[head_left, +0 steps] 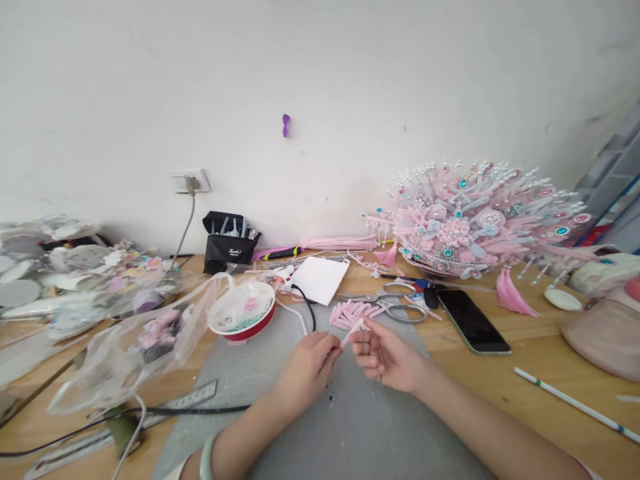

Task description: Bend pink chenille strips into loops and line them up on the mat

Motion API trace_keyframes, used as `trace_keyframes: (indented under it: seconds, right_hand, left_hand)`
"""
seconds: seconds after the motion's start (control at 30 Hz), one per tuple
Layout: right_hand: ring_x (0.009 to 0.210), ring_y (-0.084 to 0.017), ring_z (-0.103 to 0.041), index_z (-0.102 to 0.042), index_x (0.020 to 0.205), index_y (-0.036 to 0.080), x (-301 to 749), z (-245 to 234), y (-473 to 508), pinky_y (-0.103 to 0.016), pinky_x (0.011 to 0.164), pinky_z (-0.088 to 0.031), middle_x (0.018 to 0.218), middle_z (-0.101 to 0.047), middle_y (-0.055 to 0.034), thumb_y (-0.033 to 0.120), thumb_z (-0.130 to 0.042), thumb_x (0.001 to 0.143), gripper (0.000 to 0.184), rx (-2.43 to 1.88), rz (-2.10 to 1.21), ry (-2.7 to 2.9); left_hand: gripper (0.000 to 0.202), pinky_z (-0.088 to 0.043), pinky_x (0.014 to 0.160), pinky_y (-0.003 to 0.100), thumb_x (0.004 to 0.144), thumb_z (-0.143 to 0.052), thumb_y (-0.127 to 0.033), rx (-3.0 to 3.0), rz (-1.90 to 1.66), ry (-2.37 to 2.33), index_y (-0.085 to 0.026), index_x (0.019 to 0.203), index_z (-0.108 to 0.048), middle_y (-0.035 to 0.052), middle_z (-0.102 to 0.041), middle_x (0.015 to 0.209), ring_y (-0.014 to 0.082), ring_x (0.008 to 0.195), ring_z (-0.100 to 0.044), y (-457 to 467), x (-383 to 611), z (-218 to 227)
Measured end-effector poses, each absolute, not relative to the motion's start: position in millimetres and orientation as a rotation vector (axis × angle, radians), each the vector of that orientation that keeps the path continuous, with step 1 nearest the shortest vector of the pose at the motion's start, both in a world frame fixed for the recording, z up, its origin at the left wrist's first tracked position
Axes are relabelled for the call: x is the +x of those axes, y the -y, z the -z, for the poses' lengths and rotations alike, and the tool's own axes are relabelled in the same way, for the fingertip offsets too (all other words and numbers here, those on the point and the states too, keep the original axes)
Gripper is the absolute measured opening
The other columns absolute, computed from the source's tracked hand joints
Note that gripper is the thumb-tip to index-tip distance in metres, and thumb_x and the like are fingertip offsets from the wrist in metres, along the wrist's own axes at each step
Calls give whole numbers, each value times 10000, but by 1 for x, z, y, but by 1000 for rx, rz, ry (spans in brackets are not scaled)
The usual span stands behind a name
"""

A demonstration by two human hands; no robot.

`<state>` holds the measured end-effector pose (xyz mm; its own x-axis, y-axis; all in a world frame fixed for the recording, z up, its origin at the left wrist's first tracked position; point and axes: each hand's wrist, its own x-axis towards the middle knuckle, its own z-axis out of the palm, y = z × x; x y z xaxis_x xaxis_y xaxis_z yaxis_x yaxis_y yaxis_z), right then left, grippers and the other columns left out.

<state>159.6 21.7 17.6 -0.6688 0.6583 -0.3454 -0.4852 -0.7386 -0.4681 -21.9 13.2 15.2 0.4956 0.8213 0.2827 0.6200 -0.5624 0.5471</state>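
My left hand [315, 360] and my right hand [387, 352] meet over the grey cutting mat [345, 433]. Between them is a short pale pink pipe cleaner piece [353, 332], slanting up to the right. Left fingertips pinch its lower end; right thumb and fingers close on its upper end. Just behind the fingers lies a pile of similar pink pieces [345, 312], partly covered by my right hand. Scissors [385, 299] with grey handles lie beyond the pile.
A pink beaded headdress [460, 227] stands back right, near a phone [475, 321]. A red-rimmed bowl of beads [260, 320], a plastic bag [185, 353], a black pouch [230, 251] and a metal ruler [195, 397] lie left. White paper [320, 279] lies behind the mat.
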Motion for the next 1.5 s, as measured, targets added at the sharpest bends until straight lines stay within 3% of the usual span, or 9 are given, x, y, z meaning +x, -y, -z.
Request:
trace_keyframes:
  seconds: [0.2,0.4,0.57,0.8,0.93,1.03,1.2,1.3,1.5]
  right_hand:
    - [370,-32,-429,-623,744,66,162,-18,-21,-109,309,-204,560,-628,-29,254,-596,725,191,-638,-2453,420]
    - [353,-4,-407,-616,769,71,161,-19,-19,-94,308,-211,588,-631,-7,170,-641,664,146,-654,-2409,478]
    - [321,7,-376,-617,783,114,157,-20,-16,-104,304,-187,605,-641,11,204,-664,644,171,-747,-2292,551]
    - [366,-19,-450,-608,723,133,148,-17,-12,-151,340,-240,729,-660,-23,250,-675,651,153,-809,-2100,938]
    - [354,-10,-390,-633,691,126,145,-16,-12,-164,345,-200,579,-580,21,279,-687,633,172,-878,-1883,1051]
    - [348,-9,-355,-651,687,142,142,-15,-12,-172,348,-180,591,-583,20,300,-681,636,169,-976,-1704,1106]
    - [370,-35,-374,-674,691,172,138,-10,-10,-188,363,-254,631,-606,12,346,-674,631,185,-1065,-1514,1175]
    - [379,-44,-366,-679,685,173,136,-8,-8,-194,370,-253,547,-545,29,355,-658,649,187,-1047,-1459,1208]
    - [445,-41,-361,-665,647,175,134,-10,-6,-199,389,-239,693,-545,20,331,-682,616,161,-1001,-1435,1157]
  left_hand:
    - [155,-357,668,317,845,-402,-163,2898,-702,-1313,-174,829,-556,52,-608,804,199,745,-497,-21,-31,-22]
    - [132,-401,673,261,852,-398,-195,2600,-892,-1219,-173,844,-528,37,-609,792,161,751,-531,-20,-33,-17]
    - [122,-424,605,204,834,-410,-194,2189,-924,-1205,-190,818,-530,-8,-613,709,114,639,-569,-18,-29,-11]
    - [120,-462,613,231,750,-488,-196,1798,-992,-1099,-176,782,-602,17,-657,701,143,649,-600,-12,-19,-17]
    - [138,-474,595,252,727,-544,-271,1475,-982,-966,-158,807,-550,25,-640,712,134,602,-594,-10,-14,-18]
    - [204,-473,624,256,677,-617,-299,1321,-976,-917,-155,793,-529,19,-624,727,126,617,-589,-10,-12,-19]
    - [285,-459,693,264,611,-690,-320,1185,-982,-864,-160,761,-507,5,-627,720,131,685,-592,-10,-12,-19]
    - [289,-449,671,255,615,-687,-350,1164,-1016,-875,-162,713,-489,-9,-620,675,126,663,-582,-10,-11,-18]
    - [279,-422,598,216,603,-690,-366,1226,-1043,-924,-146,660,-528,-29,-576,603,106,601,-549,-7,-11,-20]
